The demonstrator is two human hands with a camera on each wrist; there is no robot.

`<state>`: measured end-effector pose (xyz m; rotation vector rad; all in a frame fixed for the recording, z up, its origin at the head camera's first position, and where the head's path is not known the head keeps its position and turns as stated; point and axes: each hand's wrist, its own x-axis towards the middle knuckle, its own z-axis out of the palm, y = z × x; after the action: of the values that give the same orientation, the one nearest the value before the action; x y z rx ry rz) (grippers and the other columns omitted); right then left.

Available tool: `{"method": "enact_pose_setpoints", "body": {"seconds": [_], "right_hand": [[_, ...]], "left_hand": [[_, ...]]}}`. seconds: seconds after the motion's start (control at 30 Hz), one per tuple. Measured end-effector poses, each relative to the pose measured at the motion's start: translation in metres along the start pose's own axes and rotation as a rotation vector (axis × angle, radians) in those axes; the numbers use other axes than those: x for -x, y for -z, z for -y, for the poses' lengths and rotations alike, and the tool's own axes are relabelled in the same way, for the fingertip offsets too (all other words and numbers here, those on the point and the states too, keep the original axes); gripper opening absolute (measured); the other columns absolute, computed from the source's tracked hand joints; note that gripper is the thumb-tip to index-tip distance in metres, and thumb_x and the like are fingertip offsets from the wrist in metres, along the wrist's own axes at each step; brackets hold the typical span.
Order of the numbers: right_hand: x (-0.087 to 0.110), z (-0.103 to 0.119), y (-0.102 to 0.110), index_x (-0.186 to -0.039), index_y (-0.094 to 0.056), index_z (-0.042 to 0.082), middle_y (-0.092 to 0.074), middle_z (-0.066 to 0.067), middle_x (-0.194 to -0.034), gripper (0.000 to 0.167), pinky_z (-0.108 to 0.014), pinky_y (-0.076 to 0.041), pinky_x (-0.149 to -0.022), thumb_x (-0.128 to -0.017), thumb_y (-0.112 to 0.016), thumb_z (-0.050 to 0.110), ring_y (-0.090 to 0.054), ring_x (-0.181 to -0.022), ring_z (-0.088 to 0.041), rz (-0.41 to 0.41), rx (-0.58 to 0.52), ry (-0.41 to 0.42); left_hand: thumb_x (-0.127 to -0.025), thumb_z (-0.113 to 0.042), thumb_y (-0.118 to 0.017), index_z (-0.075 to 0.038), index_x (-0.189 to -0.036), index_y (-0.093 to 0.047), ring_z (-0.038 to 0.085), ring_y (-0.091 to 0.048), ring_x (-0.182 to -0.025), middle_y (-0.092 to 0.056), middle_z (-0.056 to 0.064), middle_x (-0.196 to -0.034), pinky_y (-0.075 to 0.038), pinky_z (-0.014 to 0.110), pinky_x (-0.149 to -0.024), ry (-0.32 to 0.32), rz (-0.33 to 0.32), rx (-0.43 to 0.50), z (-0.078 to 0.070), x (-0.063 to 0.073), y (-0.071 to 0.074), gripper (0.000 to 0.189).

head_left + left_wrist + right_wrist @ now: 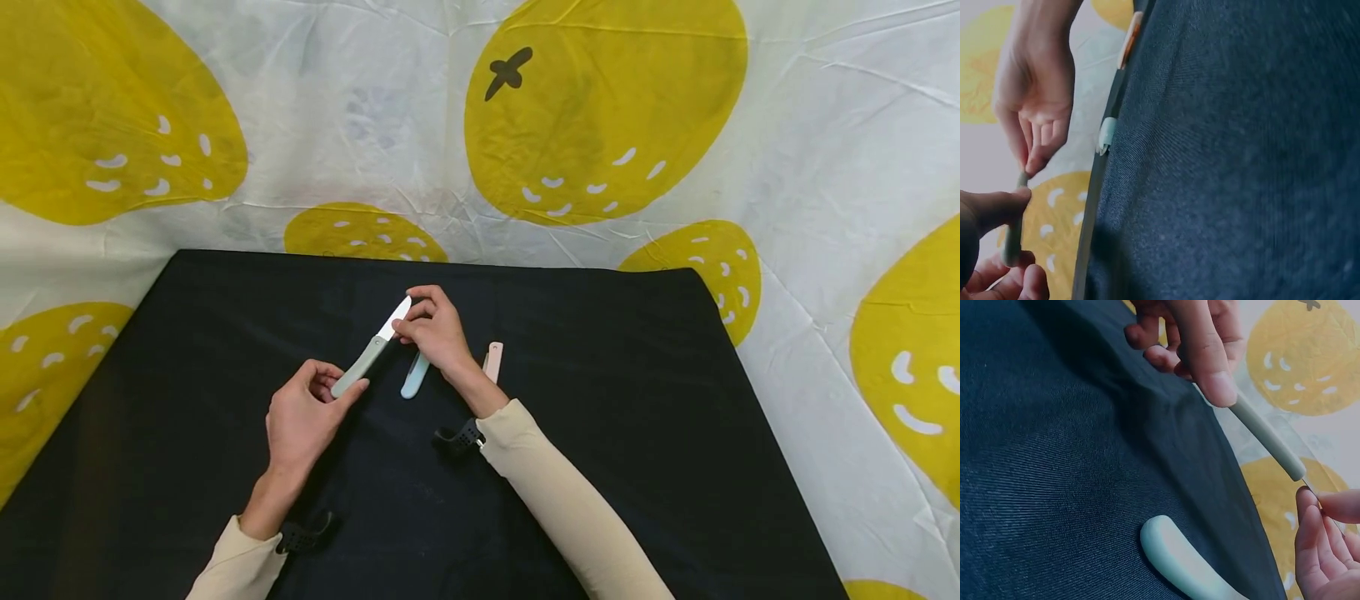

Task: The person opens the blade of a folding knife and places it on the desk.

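Note:
A folding knife with a pale green handle (362,367) and a white blade (396,318) is held up over the black cloth, its blade swung out in line with the handle. My left hand (303,417) grips the handle near its butt end, thumb on one side and fingers on the other. With thumb and fingertips my right hand (435,331) pinches the blade; in the right wrist view the fingers (1319,550) meet on its thin edge just beyond the handle. Below the right hand lies a light blue folding knife (415,377), partly covered by that hand.
A pink folding knife (492,360) lies on the black tablecloth (615,433), partly behind the right wrist. Behind the table hangs a white curtain (360,108) with large yellow fruit shapes. Dark straps circle both wrists.

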<state>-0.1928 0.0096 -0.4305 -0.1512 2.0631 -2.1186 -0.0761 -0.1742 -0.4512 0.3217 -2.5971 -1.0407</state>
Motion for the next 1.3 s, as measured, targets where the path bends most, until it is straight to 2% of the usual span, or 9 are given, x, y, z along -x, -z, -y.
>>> {"method": "enact_pose_setpoints", "body": {"seconds": [0.23,0.3,0.43,0.5,0.6,0.77,0.97,1.07,1.3], "right_hand": [[-0.007,-0.001,0.001,-0.137,-0.054,-0.003,-0.063,-0.004,-0.084,0.052,-0.02,-0.052,-0.065,-0.09,-0.075,-0.007,-0.07,-0.074,-0.026,0.016,0.104,0.026],[-0.009,-0.001,0.002,-0.137,-0.055,-0.003,-0.065,-0.007,-0.086,0.051,-0.02,-0.049,-0.066,-0.09,-0.075,-0.005,-0.069,-0.074,-0.024,0.022,0.149,0.033],[-0.013,-0.004,0.003,-0.137,-0.057,-0.002,-0.068,-0.014,-0.093,0.051,-0.019,-0.047,-0.066,-0.09,-0.076,-0.002,-0.064,-0.072,-0.01,0.03,0.225,0.041],[-0.015,-0.004,0.003,-0.136,-0.057,-0.002,-0.07,-0.017,-0.096,0.05,-0.017,-0.047,-0.067,-0.09,-0.077,-0.001,-0.065,-0.074,-0.01,0.032,0.26,0.044],[-0.017,-0.005,0.002,-0.135,-0.059,-0.001,-0.072,-0.019,-0.1,0.049,-0.016,-0.047,-0.068,-0.09,-0.078,0.001,-0.068,-0.081,-0.018,0.038,0.322,0.055],[-0.022,-0.006,0.002,-0.136,-0.061,0.003,-0.073,-0.016,-0.106,0.048,-0.018,-0.047,-0.072,-0.091,-0.078,0.007,-0.069,-0.093,-0.026,0.077,0.44,0.064],[-0.028,-0.011,0.0,-0.14,-0.062,0.007,-0.067,-0.01,-0.117,0.053,-0.029,-0.052,-0.089,-0.091,-0.081,0.016,-0.065,-0.106,-0.025,0.143,0.609,0.067],[-0.029,-0.012,-0.001,-0.141,-0.062,0.008,-0.065,-0.009,-0.119,0.055,-0.032,-0.051,-0.093,-0.091,-0.082,0.021,-0.062,-0.107,-0.024,0.169,0.695,0.076],[-0.03,-0.015,-0.002,-0.143,-0.062,0.012,-0.062,-0.006,-0.12,0.057,-0.029,-0.047,-0.09,-0.092,-0.081,0.029,-0.058,-0.104,-0.02,0.228,0.831,0.062]], "left_hand": [[-0.084,-0.027,-0.088,-0.016,-0.104,-0.071,0.012,-0.063,-0.071,-0.072,0.003,-0.083,-0.043,0.03,-0.066,-0.022,0.086,-0.019,-0.001,0.004,0.003,0.029],[-0.085,-0.024,-0.086,-0.015,-0.107,-0.071,0.015,-0.066,-0.074,-0.074,0.003,-0.086,-0.043,0.031,-0.067,-0.021,0.113,-0.021,-0.001,0.005,0.004,0.028],[-0.086,-0.021,-0.085,-0.015,-0.111,-0.073,0.019,-0.07,-0.078,-0.077,0.004,-0.091,-0.044,0.033,-0.068,-0.014,0.144,-0.023,-0.002,0.006,0.004,0.028],[-0.087,-0.021,-0.085,-0.015,-0.111,-0.074,0.019,-0.07,-0.078,-0.078,0.004,-0.093,-0.044,0.032,-0.068,-0.011,0.149,-0.027,-0.002,0.007,0.004,0.028],[-0.087,-0.02,-0.086,-0.014,-0.112,-0.076,0.019,-0.07,-0.078,-0.078,0.006,-0.094,-0.044,0.031,-0.067,-0.012,0.147,-0.027,-0.002,0.007,0.003,0.028],[-0.085,-0.023,-0.087,-0.015,-0.109,-0.078,0.02,-0.069,-0.077,-0.078,0.006,-0.09,-0.042,0.031,-0.064,-0.013,0.132,-0.049,-0.001,0.008,0.003,0.027],[-0.082,-0.026,-0.089,-0.016,-0.105,-0.079,0.021,-0.068,-0.076,-0.076,0.004,-0.088,-0.044,0.031,-0.061,-0.043,0.101,-0.103,0.004,0.009,0.001,0.027],[-0.081,-0.025,-0.091,-0.017,-0.103,-0.079,0.02,-0.067,-0.077,-0.073,0.003,-0.089,-0.045,0.033,-0.062,-0.065,0.092,-0.123,0.006,0.009,0.0,0.027],[-0.08,-0.025,-0.091,-0.016,-0.102,-0.08,0.021,-0.066,-0.079,-0.069,0.004,-0.092,-0.046,0.035,-0.063,-0.062,0.124,-0.143,0.007,0.01,-0.002,0.026]]}}
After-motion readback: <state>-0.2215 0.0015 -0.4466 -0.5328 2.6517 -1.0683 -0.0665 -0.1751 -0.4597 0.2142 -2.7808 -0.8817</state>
